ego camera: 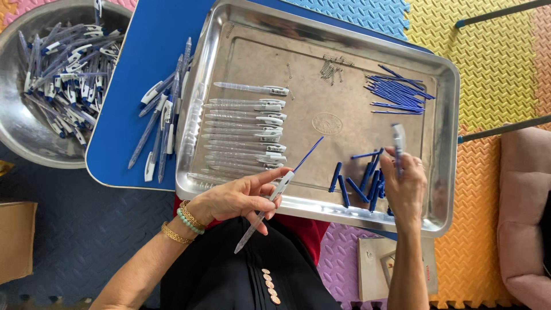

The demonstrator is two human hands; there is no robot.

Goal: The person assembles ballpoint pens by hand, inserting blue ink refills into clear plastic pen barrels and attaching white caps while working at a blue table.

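I see the steel tray filling the frame's centre on a blue table; a metal bowl of pens sits upper left; my left hand — fingers clamped on a clear pen barrel with blue refill — lower centre; my right hand pinches a blue tip piece at right.

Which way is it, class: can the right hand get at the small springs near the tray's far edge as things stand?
Probably yes: the springs lie uncovered, but the right hand already holds a blue pen part.
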